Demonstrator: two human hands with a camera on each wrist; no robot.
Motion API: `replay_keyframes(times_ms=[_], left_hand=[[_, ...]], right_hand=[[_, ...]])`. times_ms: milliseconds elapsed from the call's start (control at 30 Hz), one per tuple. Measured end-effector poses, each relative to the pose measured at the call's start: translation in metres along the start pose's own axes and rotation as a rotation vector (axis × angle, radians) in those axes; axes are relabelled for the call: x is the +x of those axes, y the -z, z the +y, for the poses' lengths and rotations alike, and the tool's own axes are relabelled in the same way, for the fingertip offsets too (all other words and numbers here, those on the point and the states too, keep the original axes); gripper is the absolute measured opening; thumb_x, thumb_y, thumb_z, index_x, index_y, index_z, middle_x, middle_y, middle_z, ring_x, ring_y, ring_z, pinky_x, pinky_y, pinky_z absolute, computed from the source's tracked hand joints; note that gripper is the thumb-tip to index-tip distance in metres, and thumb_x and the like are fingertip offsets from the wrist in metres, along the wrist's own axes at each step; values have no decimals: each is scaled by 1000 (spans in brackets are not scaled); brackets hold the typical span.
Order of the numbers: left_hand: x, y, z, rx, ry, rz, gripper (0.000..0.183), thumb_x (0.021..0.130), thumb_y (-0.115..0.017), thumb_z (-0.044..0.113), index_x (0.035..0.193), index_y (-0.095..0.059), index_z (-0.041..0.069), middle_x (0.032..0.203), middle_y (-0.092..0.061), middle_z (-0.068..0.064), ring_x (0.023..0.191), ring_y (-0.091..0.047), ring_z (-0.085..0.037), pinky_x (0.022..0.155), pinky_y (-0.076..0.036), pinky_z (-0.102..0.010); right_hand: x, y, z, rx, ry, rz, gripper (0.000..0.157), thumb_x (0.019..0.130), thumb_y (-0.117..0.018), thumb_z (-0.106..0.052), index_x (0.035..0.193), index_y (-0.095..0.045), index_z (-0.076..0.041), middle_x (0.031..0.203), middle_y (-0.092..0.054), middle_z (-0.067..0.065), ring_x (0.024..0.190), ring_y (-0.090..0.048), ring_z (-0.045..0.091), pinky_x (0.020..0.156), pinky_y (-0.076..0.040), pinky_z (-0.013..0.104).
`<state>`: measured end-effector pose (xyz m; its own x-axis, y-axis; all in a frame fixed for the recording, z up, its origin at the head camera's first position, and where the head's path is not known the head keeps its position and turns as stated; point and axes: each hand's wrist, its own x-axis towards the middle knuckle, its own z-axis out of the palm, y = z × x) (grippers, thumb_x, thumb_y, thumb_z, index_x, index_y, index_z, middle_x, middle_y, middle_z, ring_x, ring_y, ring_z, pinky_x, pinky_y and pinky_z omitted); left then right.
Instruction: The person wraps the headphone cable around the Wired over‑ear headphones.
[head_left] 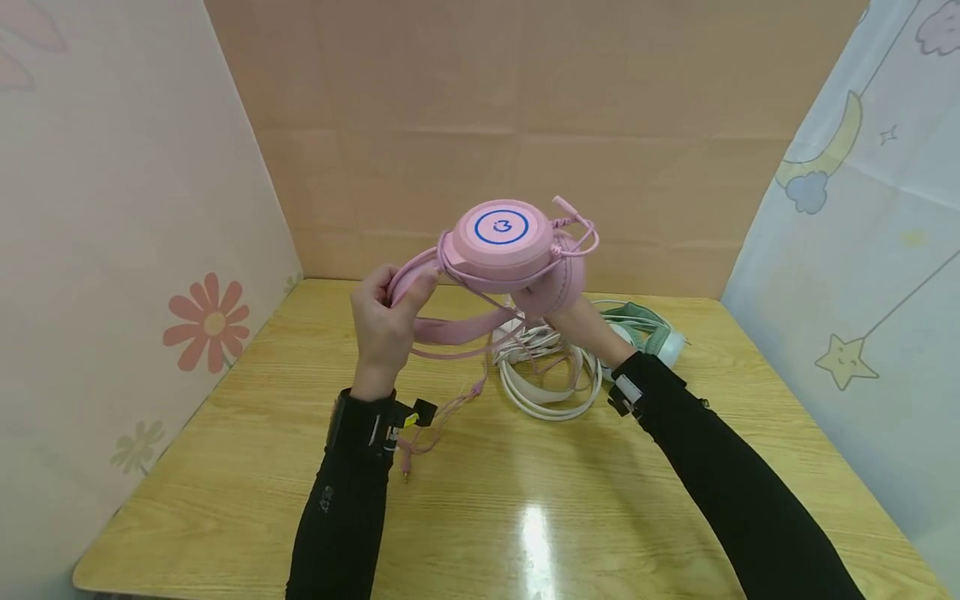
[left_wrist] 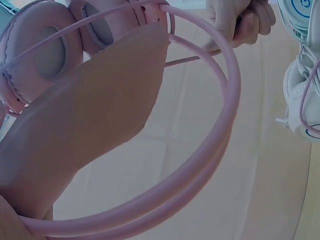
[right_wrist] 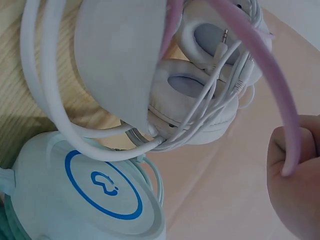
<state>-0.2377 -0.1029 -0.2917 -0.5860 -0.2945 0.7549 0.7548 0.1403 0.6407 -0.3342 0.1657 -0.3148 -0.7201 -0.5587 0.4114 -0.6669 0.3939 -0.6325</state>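
Observation:
My left hand (head_left: 386, 325) grips the headband of pink headphones (head_left: 502, 242), held up above the table. A blue ring logo marks the upper ear cup, and a thin microphone stalk (head_left: 577, 237) sticks out at its right. Pink cable (left_wrist: 195, 62) is looped about the cup and band. My right hand (head_left: 581, 325) is mostly hidden behind the lower ear cup in the head view. In the right wrist view its curled fingers (right_wrist: 300, 195) hold a pink cable strand (right_wrist: 272, 75). A plug end of the pink cable (head_left: 406, 462) lies on the table.
White headphones (right_wrist: 192, 107) with bundled white cables lie on the wooden table (head_left: 247, 467) beneath my right arm. Beside them, at the right, are mint-green headphones (head_left: 648, 329). A brown panel (head_left: 517, 133) stands behind, and patterned cloth walls (head_left: 862, 250) flank both sides.

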Motion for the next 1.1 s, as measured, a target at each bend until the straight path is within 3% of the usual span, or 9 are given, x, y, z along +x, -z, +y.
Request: replay_keyframes(times_ms=[67,200,367,633,900,1100], left_hand=[[1,1,-2,9,16,10,40,84,-77,31,71,-56,-1,56,-37,8,47,-31,-5,43,-21,-22],[1,3,-7,14,61,37,37,86,-75,27,69,-54,3,55,-35,8,46,-30,-6,41,-21,-22],[2,4,-10,23,102,82,39,87,-76,29,66,-51,7,55,-35,9,47,-29,-5,42,-19,-23],[3,4,-14,57,98,99,38,86,-78,29,67,-53,9,55,-36,9,47,-31,-5,43,-20,-23],[4,6,-15,101,73,127,39,86,-78,27,66,-50,9,55,-36,8,48,-32,-6,44,-22,-22],[7,15,-19,189,56,191,40,84,-79,23,66,-47,8,56,-35,10,49,-33,-4,46,-23,-20]], right_hand=[[-2,-2,6,-24,-87,-34,38,109,-45,-14,71,-46,-7,59,-41,0,53,-36,12,55,-34,29],[-7,-8,27,-58,-216,-93,51,109,-46,-29,61,-45,-12,56,-39,-3,51,-35,13,56,-34,31],[-13,-10,27,-17,-214,-151,60,109,-42,-45,59,-44,-12,53,-34,-3,48,-29,13,55,-33,32],[-25,-5,20,-31,-254,-200,60,111,-36,-43,65,-47,-5,58,-33,-3,52,-27,14,57,-29,32],[-40,6,20,108,-318,-203,60,111,-37,-42,63,-46,-7,54,-32,-3,48,-29,14,56,-31,30],[-66,22,36,361,-375,-247,56,111,-38,-41,67,-43,-6,52,-27,-4,43,-23,10,45,-22,29]])
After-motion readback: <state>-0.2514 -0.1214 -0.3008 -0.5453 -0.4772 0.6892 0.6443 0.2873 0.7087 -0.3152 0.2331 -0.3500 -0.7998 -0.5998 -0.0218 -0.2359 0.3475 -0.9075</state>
